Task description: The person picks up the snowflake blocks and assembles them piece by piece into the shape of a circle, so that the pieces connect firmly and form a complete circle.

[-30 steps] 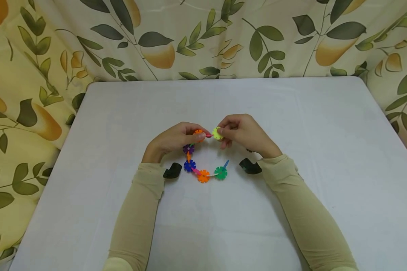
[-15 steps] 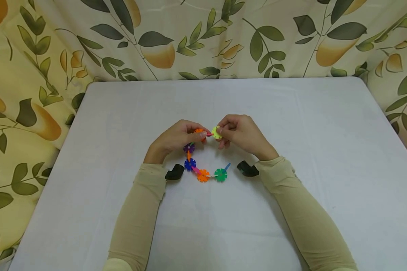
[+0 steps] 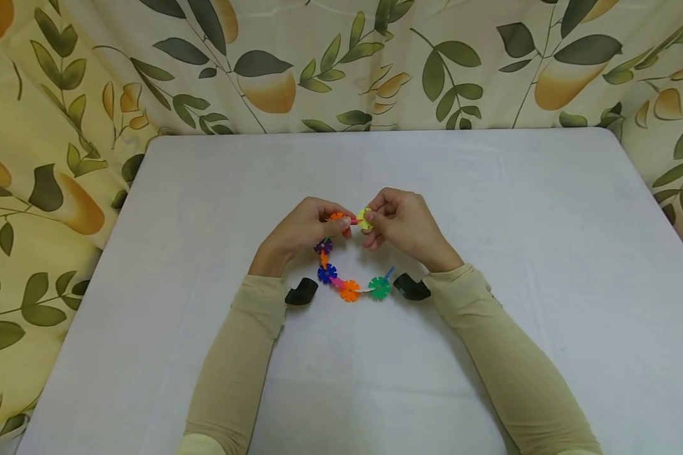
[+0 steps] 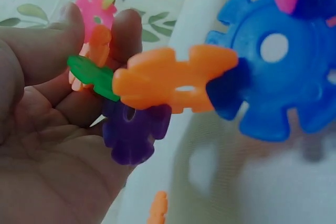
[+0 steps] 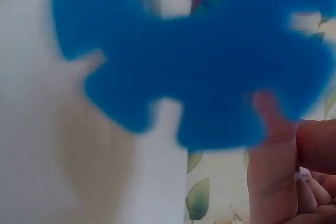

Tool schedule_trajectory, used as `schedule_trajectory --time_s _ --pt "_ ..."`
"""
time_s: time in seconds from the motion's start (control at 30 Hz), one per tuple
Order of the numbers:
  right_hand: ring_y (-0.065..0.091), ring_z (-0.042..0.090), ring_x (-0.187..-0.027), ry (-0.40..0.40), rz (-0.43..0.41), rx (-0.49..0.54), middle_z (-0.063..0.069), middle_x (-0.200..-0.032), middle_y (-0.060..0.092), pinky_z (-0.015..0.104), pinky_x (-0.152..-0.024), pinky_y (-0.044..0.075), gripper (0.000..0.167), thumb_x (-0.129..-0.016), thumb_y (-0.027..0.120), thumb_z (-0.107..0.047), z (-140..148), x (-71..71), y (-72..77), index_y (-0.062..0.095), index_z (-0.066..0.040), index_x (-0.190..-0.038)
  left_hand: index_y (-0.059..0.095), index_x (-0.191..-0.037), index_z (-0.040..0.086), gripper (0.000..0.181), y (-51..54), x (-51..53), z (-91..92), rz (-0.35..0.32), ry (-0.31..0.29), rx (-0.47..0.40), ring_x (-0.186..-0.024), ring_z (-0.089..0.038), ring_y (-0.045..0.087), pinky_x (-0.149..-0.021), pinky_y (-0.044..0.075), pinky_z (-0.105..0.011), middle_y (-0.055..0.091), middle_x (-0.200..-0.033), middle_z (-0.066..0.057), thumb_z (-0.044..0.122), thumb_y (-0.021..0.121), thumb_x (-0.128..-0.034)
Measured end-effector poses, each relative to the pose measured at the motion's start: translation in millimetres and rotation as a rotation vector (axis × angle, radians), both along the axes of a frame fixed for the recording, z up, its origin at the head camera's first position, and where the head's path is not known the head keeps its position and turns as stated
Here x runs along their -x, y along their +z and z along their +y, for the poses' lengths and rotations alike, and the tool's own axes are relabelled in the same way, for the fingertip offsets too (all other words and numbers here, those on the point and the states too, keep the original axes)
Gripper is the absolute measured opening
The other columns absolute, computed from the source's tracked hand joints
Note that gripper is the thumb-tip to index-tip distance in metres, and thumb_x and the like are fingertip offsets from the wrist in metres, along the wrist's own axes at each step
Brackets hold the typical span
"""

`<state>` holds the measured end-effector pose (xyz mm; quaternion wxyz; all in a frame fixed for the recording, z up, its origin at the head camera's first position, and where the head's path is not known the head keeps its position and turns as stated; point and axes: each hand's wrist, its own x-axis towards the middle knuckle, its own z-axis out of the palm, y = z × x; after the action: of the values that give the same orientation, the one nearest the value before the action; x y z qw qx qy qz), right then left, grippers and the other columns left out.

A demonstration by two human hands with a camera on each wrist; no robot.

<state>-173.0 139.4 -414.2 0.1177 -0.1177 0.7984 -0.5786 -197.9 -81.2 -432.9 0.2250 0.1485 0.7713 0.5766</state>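
Observation:
A curved chain of notched plastic interlocking discs hangs between the hands in the head view. My left hand (image 3: pixel 313 229) pinches its upper end, at an orange disc (image 3: pixel 337 217) and a pink disc (image 4: pixel 93 14). My right hand (image 3: pixel 406 222) pinches a yellow disc (image 3: pixel 365 218), whose edge meets the pink one. From the left hand the chain runs through a green disc (image 4: pixel 93 76), a purple disc (image 4: pixel 131 137), another orange one and a dark blue disc (image 3: pixel 327 273). A green disc (image 3: pixel 379 288) and a blue disc (image 3: pixel 389 273) form its free end. In the right wrist view, a blurred blue disc (image 5: pixel 210 77) hides much.
A white-covered table (image 3: pixel 341 366) lies under the hands. Behind it hangs a leaf-and-fruit patterned curtain (image 3: pixel 364 63), which continues down the left side. Black wrist devices (image 3: pixel 302 291) sit at both cuffs.
Both hands have risen slightly and the left has shifted right, carrying the chain. Its free end has swung right, close to the right wrist device. Both grips look unchanged.

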Motion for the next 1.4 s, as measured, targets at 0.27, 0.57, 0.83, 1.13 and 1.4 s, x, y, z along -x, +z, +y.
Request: schedule_trajectory --time_s 0.27,0.57,0.83,1.13,1.4 --pt "0.075 0.026 -0.062 -0.006 0.011 0.026 0.031 -0.086 0.072 0.037 -0.063 0.063 0.007 -0.104 0.063 0.005 -2.4 -0.5 0.5 0.064 0.012 -0.104 0.075 -0.122 -0.006 0.022 2.3 1.0 -6.1 -0.023 -0.033 0.000 -0.088 -0.027 0.060 -0.079 0.050 -0.030 0.072 -0.094 -0.009 0.006 0.065 -0.1067" --pt "0.074 0.031 -0.070 0.008 0.078 -0.005 0.028 -0.094 0.074 0.035 -0.066 0.063 0.017 -0.107 0.060 -0.001 -2.7 1.1 -3.1 0.071 0.009 -0.115 0.072 -0.131 0.000 0.035 0.3 5.8 -29.7 -0.099 -0.074 0.005 -0.092 -0.028 0.060 -0.088 0.047 -0.037 0.067 -0.097 -0.010 0.025 0.069 -0.1072" --pt "0.074 0.037 -0.088 -0.003 0.086 -0.043 0.025 -0.100 0.075 0.037 -0.077 0.063 0.021 -0.108 0.057 -0.002 -1.2 6.1 -9.2 0.070 0.013 -0.117 0.072 -0.132 0.006 0.036 4.3 5.6 -59.0 -0.063 -0.059 0.054 -0.093 -0.027 0.060 -0.089 0.047 -0.038 0.068 -0.102 -0.016 0.030 0.070 -0.1050" --pt "0.073 0.031 -0.099 0.062 0.092 -0.166 0.019 -0.109 0.076 0.037 -0.089 0.057 0.021 -0.106 0.059 -0.003 -9.6 11.4 -13.7 0.073 0.007 -0.120 0.067 -0.141 0.003 0.041 5.9 3.2 -89.1 -0.085 -0.024 0.107 -0.108 -0.028 0.056 -0.099 0.044 -0.042 0.066 -0.127 -0.015 0.028 0.065 -0.1084" --pt "0.065 0.028 -0.110 0.214 0.121 -0.287 0.012 -0.119 0.074 0.043 -0.102 0.052 0.020 -0.106 0.065 -0.005 -28.1 34.6 -15.0 0.074 0.001 -0.123 0.063 -0.143 0.000 0.042 4.1 4.7 -106.5 -0.048 -0.060 0.172 -0.094 -0.028 0.058 -0.089 0.047 -0.038 0.065 -0.112 -0.011 0.027 0.059 -0.1115"
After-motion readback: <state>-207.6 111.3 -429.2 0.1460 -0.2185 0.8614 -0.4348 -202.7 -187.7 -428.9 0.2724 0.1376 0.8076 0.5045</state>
